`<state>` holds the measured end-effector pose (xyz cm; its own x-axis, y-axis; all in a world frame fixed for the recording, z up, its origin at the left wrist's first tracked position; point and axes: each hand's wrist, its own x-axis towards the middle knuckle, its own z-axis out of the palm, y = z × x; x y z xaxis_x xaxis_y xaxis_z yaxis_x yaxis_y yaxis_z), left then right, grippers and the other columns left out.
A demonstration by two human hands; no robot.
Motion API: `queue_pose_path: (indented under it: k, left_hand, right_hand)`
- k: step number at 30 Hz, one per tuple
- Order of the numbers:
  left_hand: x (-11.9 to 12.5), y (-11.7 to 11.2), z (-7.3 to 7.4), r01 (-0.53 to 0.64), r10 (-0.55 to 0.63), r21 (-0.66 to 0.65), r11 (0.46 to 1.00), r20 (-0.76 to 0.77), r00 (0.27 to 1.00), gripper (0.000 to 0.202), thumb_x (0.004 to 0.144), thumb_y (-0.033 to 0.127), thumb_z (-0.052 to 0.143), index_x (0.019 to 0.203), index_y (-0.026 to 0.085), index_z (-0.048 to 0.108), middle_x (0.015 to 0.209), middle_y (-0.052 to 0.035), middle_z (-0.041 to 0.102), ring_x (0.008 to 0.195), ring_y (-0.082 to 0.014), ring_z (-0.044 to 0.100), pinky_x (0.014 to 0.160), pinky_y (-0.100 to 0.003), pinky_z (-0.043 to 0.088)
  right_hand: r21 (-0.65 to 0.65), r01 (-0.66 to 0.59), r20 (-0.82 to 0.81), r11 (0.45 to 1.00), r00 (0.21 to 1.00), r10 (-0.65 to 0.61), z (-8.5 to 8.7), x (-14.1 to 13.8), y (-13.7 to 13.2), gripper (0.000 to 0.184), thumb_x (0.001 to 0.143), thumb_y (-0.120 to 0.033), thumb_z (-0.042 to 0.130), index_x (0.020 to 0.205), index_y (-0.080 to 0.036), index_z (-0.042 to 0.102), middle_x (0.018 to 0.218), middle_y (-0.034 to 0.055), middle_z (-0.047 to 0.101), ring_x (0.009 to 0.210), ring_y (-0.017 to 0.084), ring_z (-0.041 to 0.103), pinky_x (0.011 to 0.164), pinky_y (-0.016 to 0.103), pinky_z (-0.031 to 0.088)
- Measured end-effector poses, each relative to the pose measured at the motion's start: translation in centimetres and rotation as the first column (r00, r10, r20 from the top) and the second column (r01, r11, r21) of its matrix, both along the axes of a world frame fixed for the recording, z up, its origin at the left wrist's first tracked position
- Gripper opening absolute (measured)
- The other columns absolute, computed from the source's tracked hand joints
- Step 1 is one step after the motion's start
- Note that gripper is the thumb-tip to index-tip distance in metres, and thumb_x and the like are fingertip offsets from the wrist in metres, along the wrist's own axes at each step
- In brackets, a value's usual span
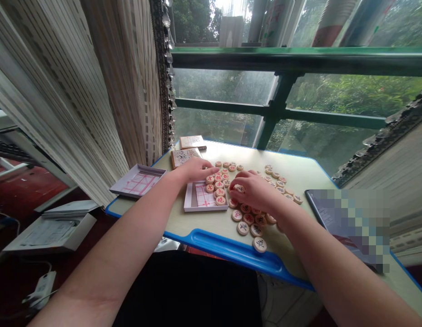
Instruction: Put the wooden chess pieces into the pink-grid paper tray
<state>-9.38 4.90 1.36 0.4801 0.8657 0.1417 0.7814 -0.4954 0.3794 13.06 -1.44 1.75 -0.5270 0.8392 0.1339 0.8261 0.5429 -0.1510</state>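
Round wooden Chinese chess pieces [248,219] with red or black characters lie spread over the table. A small white box [189,202] stands left of the pile, with red-marked pieces [218,185] in rows along its right side and a pink-lined sheet [204,194] inside. My left hand [197,169] reaches over the box's far edge, thumb and forefinger apart beside the pieces there. Right of the box, my right hand [253,188] bends over the pile, its fingers curled round a Chinese chess piece [240,188]. Its palm hides some pieces beneath.
A white box lid [137,180] with a pink-lined sheet lies at the table's left edge. Two printed boxes [185,156] sit at the back left. A dark tablet-like device [340,227] lies on the right. A blue tray groove [238,252] runs along the front edge.
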Motion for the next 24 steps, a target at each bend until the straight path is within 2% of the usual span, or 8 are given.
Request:
queue_pose_path:
  k: [4,10,17,20,24]
  left_hand:
    - [0.02,-0.08,0.06,-0.019,0.019,-0.012,1.000,-0.004,1.000,0.056,0.080,0.063,0.042,0.094,0.019,0.073,0.081,-0.0047,0.071,0.074,-0.0180,0.060,0.063,-0.026,0.038]
    - [0.02,0.14,-0.20,-0.011,0.010,0.030,0.999,0.011,1.000,0.048,0.080,0.056,0.044,0.091,0.019,0.073,0.086,-0.0052,0.072,0.079,-0.0192,0.061,0.067,-0.028,0.041]
    - [0.02,0.47,-0.53,-0.029,0.028,0.105,0.994,0.017,0.999,0.040,0.080,0.047,0.047,0.090,0.017,0.072,0.087,-0.0064,0.071,0.079,-0.0194,0.061,0.070,-0.030,0.043]
    - [0.07,0.35,-0.38,-0.038,0.037,0.131,0.991,0.005,0.999,0.038,0.080,0.044,0.048,0.090,0.017,0.073,0.085,-0.0060,0.071,0.079,-0.0190,0.060,0.071,-0.029,0.043]
    - [0.13,0.14,-0.13,-0.033,0.035,0.135,0.990,-0.012,0.999,0.038,0.080,0.044,0.047,0.090,0.017,0.072,0.087,-0.0057,0.071,0.082,-0.0194,0.061,0.074,-0.029,0.044]
  right_hand:
    - [0.019,0.023,0.021,1.000,0.999,-0.024,0.01,0.08,0.09,0.023,0.084,-0.037,0.055,0.095,-0.023,0.070,0.107,0.0084,0.063,0.100,0.027,0.053,0.085,0.041,0.045]
    - [0.035,0.104,0.041,0.994,0.994,-0.106,0.00,0.06,0.13,0.027,0.082,-0.045,0.056,0.094,-0.027,0.071,0.107,0.0077,0.063,0.099,0.027,0.053,0.083,0.042,0.046]
    - [0.028,0.109,-0.033,0.994,0.994,-0.108,-0.23,0.18,0.40,0.021,0.080,-0.041,0.059,0.083,-0.024,0.071,0.104,0.0071,0.062,0.101,0.025,0.054,0.088,0.040,0.046]
    - [0.041,0.112,-0.078,0.993,0.991,-0.108,-0.14,0.12,0.30,0.021,0.079,-0.040,0.060,0.085,-0.023,0.071,0.108,0.0082,0.061,0.103,0.025,0.054,0.089,0.039,0.045]
    - [-0.003,0.102,-0.045,0.995,0.994,-0.102,-0.05,0.06,0.26,0.026,0.080,-0.042,0.059,0.090,-0.022,0.072,0.108,0.0096,0.062,0.101,0.026,0.054,0.089,0.041,0.045]
